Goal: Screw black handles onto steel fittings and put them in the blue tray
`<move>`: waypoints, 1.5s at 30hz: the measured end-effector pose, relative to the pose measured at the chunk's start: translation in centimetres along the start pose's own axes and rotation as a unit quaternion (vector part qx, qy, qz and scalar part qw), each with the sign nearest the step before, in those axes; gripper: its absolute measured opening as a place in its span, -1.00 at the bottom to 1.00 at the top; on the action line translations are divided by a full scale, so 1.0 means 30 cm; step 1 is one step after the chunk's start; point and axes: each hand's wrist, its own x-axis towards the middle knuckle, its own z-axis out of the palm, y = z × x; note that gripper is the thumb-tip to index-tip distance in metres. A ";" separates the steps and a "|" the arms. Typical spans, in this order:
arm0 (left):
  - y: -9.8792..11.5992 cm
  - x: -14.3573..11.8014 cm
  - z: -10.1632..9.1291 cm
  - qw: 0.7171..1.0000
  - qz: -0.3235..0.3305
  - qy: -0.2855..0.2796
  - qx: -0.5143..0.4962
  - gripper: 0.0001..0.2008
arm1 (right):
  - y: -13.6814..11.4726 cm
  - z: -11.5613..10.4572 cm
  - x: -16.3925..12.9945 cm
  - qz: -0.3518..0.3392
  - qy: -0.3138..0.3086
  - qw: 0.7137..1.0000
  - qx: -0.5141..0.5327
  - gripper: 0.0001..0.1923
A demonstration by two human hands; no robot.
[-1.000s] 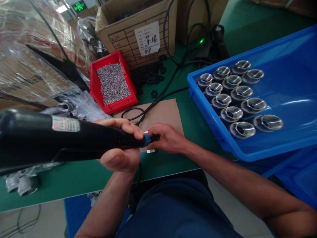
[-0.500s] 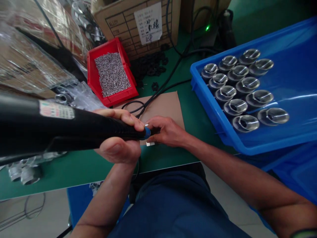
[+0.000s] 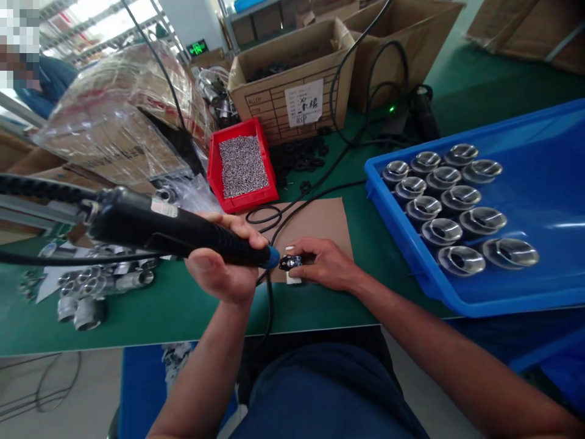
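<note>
My left hand (image 3: 228,268) is wrapped round a black electric screwdriver (image 3: 183,228) with a blue collar at its nose; its cable trails off to the left. The nose points right, close beside a small black-and-metal part (image 3: 290,262). Thumb and fingers of my right hand (image 3: 326,263) pinch that part low over the brown cardboard sheet (image 3: 338,225). A white piece (image 3: 293,278) shows just under the part. Whether the screwdriver's bit touches it is hidden.
A red bin (image 3: 269,189) of small screws stands behind the sheet, near loose black parts (image 3: 301,155). To the right, a blue tray (image 3: 411,268) holds several metal hex fittings (image 3: 461,261). Metal fittings (image 3: 89,311) lie at left. Cardboard boxes (image 3: 265,110) line the back; cables (image 3: 315,195) cross the table.
The view has tilted up and shows more of the background. The screwdriver has swung to a lower angle, its nose now apart from my right fingers, and the held part has come into sight.
</note>
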 end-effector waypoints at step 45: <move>0.013 -0.036 -0.021 0.992 0.015 -0.099 0.076 -0.45 | -0.011 -0.014 0.019 -0.028 -0.005 0.998 -0.057 -0.75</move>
